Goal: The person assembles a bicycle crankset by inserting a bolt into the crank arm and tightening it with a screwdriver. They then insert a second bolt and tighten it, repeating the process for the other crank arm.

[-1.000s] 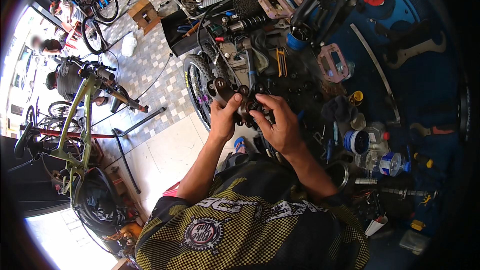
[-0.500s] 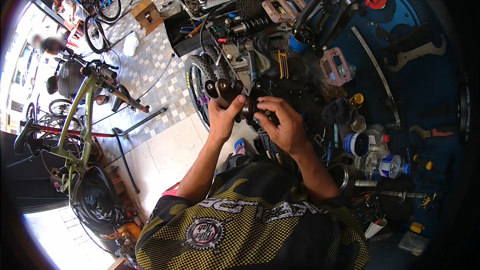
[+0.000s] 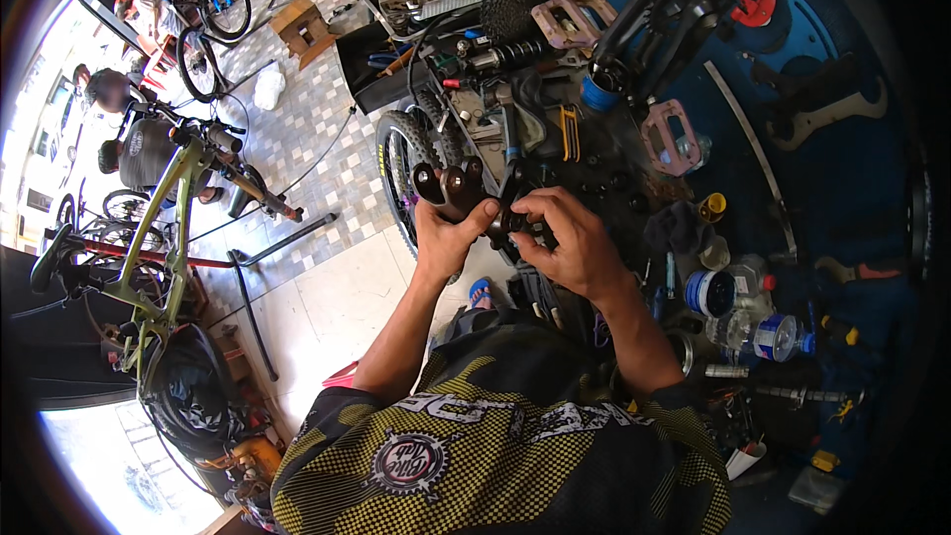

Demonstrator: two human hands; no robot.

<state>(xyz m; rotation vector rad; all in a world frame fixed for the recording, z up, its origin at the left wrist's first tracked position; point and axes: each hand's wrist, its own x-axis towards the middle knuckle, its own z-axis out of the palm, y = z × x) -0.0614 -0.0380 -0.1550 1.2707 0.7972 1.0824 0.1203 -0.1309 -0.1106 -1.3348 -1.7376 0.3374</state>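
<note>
Between my two hands is a dark, glossy metal bike part (image 3: pixel 458 196) with round, bored ends. I cannot tell its exact kind. My left hand (image 3: pixel 443 243) wraps round its lower side, with the thumb pressed along it. On the right, my right hand (image 3: pixel 572 243) is curled, thumb and fingertips closed about a round end (image 3: pixel 502 228) of the same part. Whether a smaller piece sits between those fingertips is hidden. Just beyond the hands stands a knobby tyre (image 3: pixel 398 154), and a yellow-handled tool (image 3: pixel 570 132) lies on the bench behind my right hand.
Tools and parts crowd the blue-topped bench (image 3: pixel 842 198): a cassette (image 3: pixel 510 8), pink pedals (image 3: pixel 669 139), a crank (image 3: pixel 684 30) and plastic bottles (image 3: pixel 778 336). A white basket (image 3: pixel 466 2) holds metal bits. At left stand a green bike frame (image 3: pixel 163 228) and another person (image 3: pixel 149 154).
The held part has tilted slightly, so its round bores face me more openly. My right hand has shifted a little to the right; both hands keep their hold.
</note>
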